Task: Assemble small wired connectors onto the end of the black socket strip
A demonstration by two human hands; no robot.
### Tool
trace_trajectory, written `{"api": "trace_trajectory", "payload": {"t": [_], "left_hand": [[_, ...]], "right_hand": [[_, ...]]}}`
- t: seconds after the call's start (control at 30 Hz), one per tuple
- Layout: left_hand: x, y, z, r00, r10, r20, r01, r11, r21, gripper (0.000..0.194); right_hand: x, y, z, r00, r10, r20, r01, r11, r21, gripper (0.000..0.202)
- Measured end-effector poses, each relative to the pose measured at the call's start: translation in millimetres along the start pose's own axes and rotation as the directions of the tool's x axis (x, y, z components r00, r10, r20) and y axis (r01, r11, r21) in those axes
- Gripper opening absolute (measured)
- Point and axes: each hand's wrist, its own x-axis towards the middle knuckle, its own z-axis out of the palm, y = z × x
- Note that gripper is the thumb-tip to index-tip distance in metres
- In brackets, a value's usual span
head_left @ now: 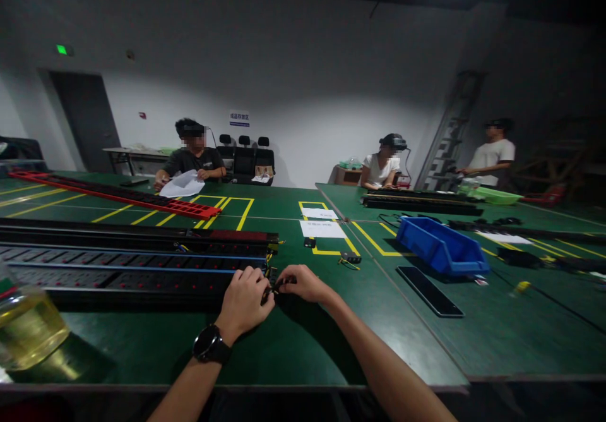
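Long black power strips point(161, 281) with rows of red dots lie side by side on the green table, one with a blue edge. My left hand point(246, 299), with a black watch at the wrist, is closed over the right end of the nearest strip. My right hand point(303, 283) pinches a small dark part at that same end, its fingertips nearly meeting the left ones. What exactly the part is stays hidden by fingers and dim light. Yellow wires point(269, 258) show at the strip ends just behind my hands.
A bottle of yellow liquid point(31, 327) stands at the near left. To the right are a blue bin point(440, 245) and a dark phone-like slab point(430, 291). Paper labels point(322, 229) and small black parts point(350, 257) lie ahead. Three people are across the tables.
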Motion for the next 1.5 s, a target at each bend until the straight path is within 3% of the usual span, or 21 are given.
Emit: {"api": "trace_trajectory", "payload": {"t": [0.2,0.5,1.33,1.5], "left_hand": [[1,0,0.2,1.000,0.019,0.007,-0.020,0.999,0.042,0.013],[2,1,0.0,0.998,0.054,0.019,-0.055,0.995,0.087,0.016],[2,5,2.1,0.998,-0.040,-0.044,0.045,0.991,0.129,0.018],[1,3,1.7,1.000,-0.002,-0.009,0.002,0.996,0.089,0.014]], "right_hand": [[-1,-5,12,0.992,-0.069,-0.108,0.050,0.983,-0.176,0.011],[-4,-8,15,0.991,-0.068,-0.113,0.035,0.962,-0.270,0.012],[-4,-15,14,0.997,-0.029,-0.070,0.006,0.951,-0.309,0.004],[-5,-13,15,0.997,-0.030,-0.068,0.009,0.955,-0.297,0.003]]}}
